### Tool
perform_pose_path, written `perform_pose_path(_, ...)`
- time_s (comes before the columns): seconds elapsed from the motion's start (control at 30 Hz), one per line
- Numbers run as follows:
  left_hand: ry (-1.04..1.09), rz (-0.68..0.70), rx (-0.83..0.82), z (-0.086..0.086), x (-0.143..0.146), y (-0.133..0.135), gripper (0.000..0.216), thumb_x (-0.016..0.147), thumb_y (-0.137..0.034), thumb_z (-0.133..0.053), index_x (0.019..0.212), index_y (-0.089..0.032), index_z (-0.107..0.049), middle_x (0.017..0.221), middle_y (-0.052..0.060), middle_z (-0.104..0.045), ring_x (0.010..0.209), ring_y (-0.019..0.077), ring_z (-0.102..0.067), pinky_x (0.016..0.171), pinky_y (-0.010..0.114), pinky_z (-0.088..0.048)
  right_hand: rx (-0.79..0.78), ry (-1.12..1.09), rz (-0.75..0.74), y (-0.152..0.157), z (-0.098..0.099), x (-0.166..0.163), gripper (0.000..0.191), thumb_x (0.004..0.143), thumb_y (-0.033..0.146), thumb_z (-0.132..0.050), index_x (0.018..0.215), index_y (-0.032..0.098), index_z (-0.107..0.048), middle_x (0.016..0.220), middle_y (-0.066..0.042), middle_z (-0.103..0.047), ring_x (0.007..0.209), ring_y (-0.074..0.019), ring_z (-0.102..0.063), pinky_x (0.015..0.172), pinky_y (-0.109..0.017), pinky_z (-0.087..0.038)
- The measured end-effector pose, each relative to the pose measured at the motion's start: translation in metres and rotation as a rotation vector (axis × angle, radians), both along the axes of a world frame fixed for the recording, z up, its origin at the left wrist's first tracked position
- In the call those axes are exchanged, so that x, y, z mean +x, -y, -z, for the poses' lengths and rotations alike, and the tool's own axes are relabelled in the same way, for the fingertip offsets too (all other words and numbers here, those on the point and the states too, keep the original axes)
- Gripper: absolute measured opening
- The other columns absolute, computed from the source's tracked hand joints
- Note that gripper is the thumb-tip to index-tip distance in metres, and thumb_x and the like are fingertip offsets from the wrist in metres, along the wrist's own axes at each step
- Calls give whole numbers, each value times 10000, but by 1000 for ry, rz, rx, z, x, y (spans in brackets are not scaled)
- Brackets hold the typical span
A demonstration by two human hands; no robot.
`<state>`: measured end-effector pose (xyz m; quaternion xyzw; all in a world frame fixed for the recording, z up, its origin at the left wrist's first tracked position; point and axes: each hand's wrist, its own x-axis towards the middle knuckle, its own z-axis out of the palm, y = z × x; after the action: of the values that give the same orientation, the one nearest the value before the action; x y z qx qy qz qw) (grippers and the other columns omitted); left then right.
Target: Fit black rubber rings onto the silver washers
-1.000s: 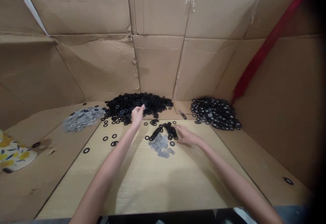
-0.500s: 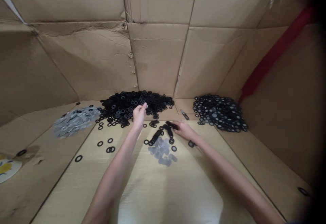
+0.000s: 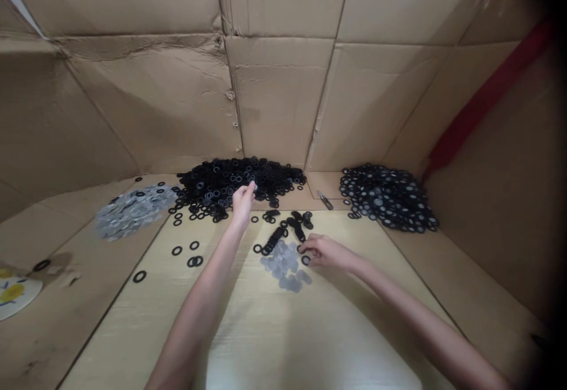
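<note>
My left hand (image 3: 243,204) is closed in a pinch in front of the heap of black rings (image 3: 221,180). A small pale disc (image 3: 254,185) shows between its thumb and forefinger. My right hand (image 3: 326,252) reaches in low over the board with thumb and fingers apart. Its fingertips are at a black ring (image 3: 305,260) and a second one just behind; whether they touch is hard to tell. Left of these lies a loose spread of translucent grey discs (image 3: 283,263). Rows of overlapping black rings (image 3: 273,240) lie just beyond the discs.
A pile of grey discs (image 3: 133,211) is at left, and a heap of black rings with pale centres (image 3: 385,198) at right. Small snips (image 3: 325,200) lie between heaps. Cardboard walls (image 3: 279,94) enclose the back and sides; a red strip (image 3: 482,106) hangs at right.
My right hand has moved from the black rings at the back toward me, to the loose rings beside the discs. My left hand stays pinched on its disc. The view has shifted slightly.
</note>
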<state>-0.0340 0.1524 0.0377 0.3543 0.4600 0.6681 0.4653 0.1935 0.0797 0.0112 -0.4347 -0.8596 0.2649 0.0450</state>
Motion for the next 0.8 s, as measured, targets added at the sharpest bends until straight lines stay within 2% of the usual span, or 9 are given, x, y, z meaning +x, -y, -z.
perform_pose_path(0.17,9,16,-11,0,0,-1,354,609,-396,-671,524,-147,-434,419,-85,-301,391,23,-265,394,177,-178,-15,-39,47,-1,6,1,215,648,172,-605,858,154,-647,765,-30,-550,634,-111,-495,598,-230,-400)
perform_pose_path(0.3,40,21,-26,-3,-2,1,358,604,-388,-679,525,-148,-424,421,-87,-296,385,16,-256,385,167,-169,-42,-33,92,-2,1,1,259,584,118,-583,843,123,-603,716,-12,-545,598,-106,-487,560,-224,-389)
perform_pose_path(0.4,62,29,-29,-5,-3,1,365,610,-376,-679,519,-153,-404,417,-92,-273,375,11,-232,376,164,-151,-39,-51,145,-9,-4,1,253,614,142,-547,866,131,-566,681,3,-545,581,-110,-493,542,-227,-392)
perform_pose_path(0.47,66,32,-26,-5,-3,1,363,613,-369,-679,519,-154,-402,419,-92,-271,376,10,-230,373,162,-152,83,-74,214,-18,-6,0,235,653,171,-528,885,141,-550,729,-15,-563,645,-131,-521,598,-250,-422)
perform_pose_path(0.57,56,36,-17,-3,-3,1,351,613,-366,-680,527,-150,-417,430,-86,-292,387,12,-257,376,157,-175,396,-111,282,-33,-5,-1,274,707,201,-514,974,147,-535,954,-89,-564,909,-203,-525,804,-337,-423)
perform_pose_path(0.63,55,40,-20,-3,-3,1,351,612,-365,-681,527,-150,-417,432,-84,-298,391,13,-267,378,155,-184,480,-123,237,-37,-3,-3,298,740,198,-496,1034,158,-526,1041,-107,-540,1017,-225,-486,884,-374,-390)
perform_pose_path(0.8,89,40,-52,-5,-3,1,365,611,-371,-683,528,-156,-399,420,-93,-281,373,10,-236,368,160,-160,332,-147,22,-19,3,-30,257,818,269,-452,1030,176,-563,1051,-92,-548,1010,-200,-494,891,-357,-392)
